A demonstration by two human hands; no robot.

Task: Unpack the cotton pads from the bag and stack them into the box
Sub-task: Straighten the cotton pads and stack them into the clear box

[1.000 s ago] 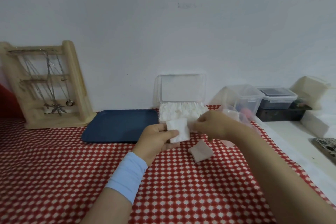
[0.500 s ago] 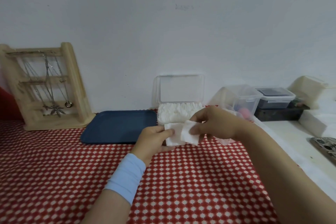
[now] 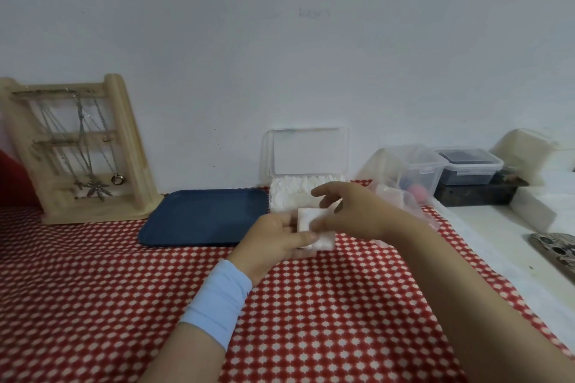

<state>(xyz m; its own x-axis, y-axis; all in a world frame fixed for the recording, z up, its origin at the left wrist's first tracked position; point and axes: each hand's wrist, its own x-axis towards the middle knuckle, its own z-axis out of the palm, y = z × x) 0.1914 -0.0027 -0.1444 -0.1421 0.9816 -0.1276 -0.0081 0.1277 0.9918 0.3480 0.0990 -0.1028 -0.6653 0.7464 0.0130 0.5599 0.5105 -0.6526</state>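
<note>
Wooden stand [image 3: 124,146] hung with necklaces [image 3: 95,188] sits far left on red checked tablecloth [image 3: 93,289], blue tray [image 3: 199,218] just right of it, lidded clear containers [image 3: 466,166] far right.

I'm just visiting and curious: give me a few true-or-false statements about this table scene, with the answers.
1. The clear plastic box has its lid raised. True.
2. The dark blue plastic tray lies to the right of the box. False: it lies to the box's left.
3. The left hand holds white square cotton pads. True.
4. Keys hang on the pale wooden rack. False: thin metal necklaces hang there.
</note>
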